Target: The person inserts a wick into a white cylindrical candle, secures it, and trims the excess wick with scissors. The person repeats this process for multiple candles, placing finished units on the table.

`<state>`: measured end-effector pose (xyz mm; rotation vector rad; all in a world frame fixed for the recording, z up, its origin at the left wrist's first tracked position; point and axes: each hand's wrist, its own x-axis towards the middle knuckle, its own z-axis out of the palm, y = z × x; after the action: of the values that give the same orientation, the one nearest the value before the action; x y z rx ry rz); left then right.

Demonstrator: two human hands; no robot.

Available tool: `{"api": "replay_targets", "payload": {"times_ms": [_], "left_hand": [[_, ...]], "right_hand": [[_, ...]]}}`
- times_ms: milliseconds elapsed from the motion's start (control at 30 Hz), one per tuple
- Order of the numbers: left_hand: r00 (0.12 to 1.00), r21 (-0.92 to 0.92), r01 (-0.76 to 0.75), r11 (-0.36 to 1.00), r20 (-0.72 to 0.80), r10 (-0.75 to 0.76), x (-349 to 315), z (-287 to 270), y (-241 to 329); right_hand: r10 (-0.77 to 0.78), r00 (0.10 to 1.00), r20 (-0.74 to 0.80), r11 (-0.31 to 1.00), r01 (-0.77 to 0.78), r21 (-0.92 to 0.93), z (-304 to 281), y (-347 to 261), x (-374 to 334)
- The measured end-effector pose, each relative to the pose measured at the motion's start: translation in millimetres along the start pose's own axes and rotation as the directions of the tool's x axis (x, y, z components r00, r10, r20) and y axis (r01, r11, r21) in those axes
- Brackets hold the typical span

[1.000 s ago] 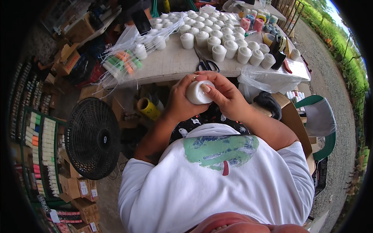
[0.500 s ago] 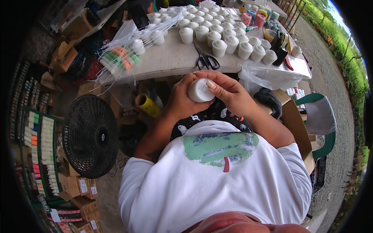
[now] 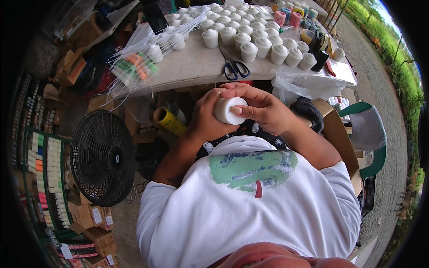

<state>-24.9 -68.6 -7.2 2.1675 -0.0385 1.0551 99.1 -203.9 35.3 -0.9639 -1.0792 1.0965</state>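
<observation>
Between my two hands, in front of my chest, is a short white candle [image 3: 223,112], tilted so that its flat round end faces up toward me. My left hand [image 3: 203,114] wraps its left side. My right hand [image 3: 264,107] holds it from the right, thumb pressed on the flat end and fingers curled over the far side. The far part of the candle is hidden by my fingers. Beyond my hands, many similar white candles [image 3: 249,52] with domed tops stand in rows on the table [image 3: 192,67]. Dark-handled scissors [image 3: 235,70] lie near its front edge.
Long thin white strands [image 3: 134,56] spread over the table's left side, beside orange and green pieces [image 3: 137,63]. Clear plastic [image 3: 308,84] hangs over the front edge at right. A black fan [image 3: 103,157] stands left; an open cardboard box [image 3: 335,136] and green chair [image 3: 377,158] stand right.
The candle has tipped and shifted slightly down and left in my hands. My right thumb has moved from its edge onto the flat end.
</observation>
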Motion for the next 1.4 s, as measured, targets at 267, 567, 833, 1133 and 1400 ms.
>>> {"api": "replay_targets", "payload": {"times_ms": [267, 567, 833, 1133, 1400], "left_hand": [[0.987, 0.024, -0.038, 0.999, 0.157, 0.034, -10, 3, 14], [0.93, 0.02, 0.099, 0.995, 0.353, -0.099, -20, 20, 27], [0.967, -0.162, 0.248, 0.955, 0.094, -0.236, -9, 21, -12], [0.936, -0.2, 0.338, 0.919, -0.033, -0.351, -28, -9, -42], [0.973, -0.037, 0.21, 0.977, -0.089, -0.212, -24, -15, -27]], "right_hand": [[0.169, 0.977, 0.132, 0.98, -0.18, 0.082, -11, 1, -21], [0.25, 0.958, 0.138, 0.968, -0.249, -0.021, -25, 14, -45], [0.183, 0.983, -0.011, 0.983, -0.183, 0.014, -33, 22, 10], [-0.293, 0.912, -0.288, 0.448, -0.135, -0.884, -102, 71, 88], [0.037, 0.912, -0.409, -0.015, -0.409, -0.913, -74, 78, 128]]}}
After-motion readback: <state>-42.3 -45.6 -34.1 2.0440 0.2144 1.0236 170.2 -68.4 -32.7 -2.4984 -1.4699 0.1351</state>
